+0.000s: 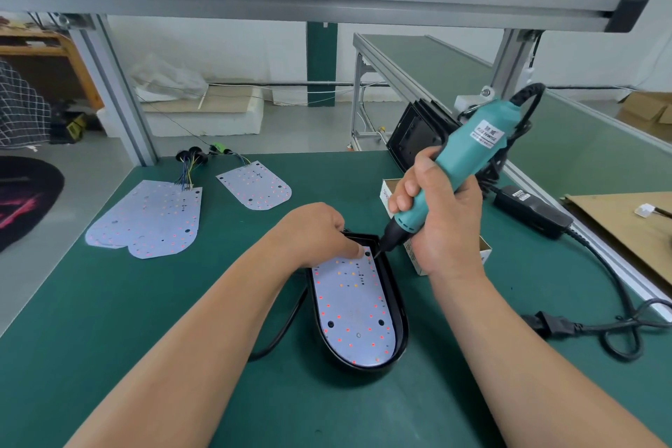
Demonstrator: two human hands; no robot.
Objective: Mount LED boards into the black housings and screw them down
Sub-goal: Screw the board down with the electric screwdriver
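A black housing (400, 331) lies on the green mat in front of me with a white LED board (352, 309) seated inside it. My right hand (440, 215) grips a teal electric screwdriver (469, 153), its black tip touching the board's far right corner. My left hand (320, 229) rests on the far end of the board, fingertips pressing it down beside the tip. I cannot make out a screw under the bit.
Loose LED boards (149, 218) with wire bundles lie at the left, another board (256, 185) behind. A small cardboard box (414, 258) stands behind my right hand. More black housings (414, 135) lean at the back. A power adapter (531, 211) and cable (600, 324) run along the right.
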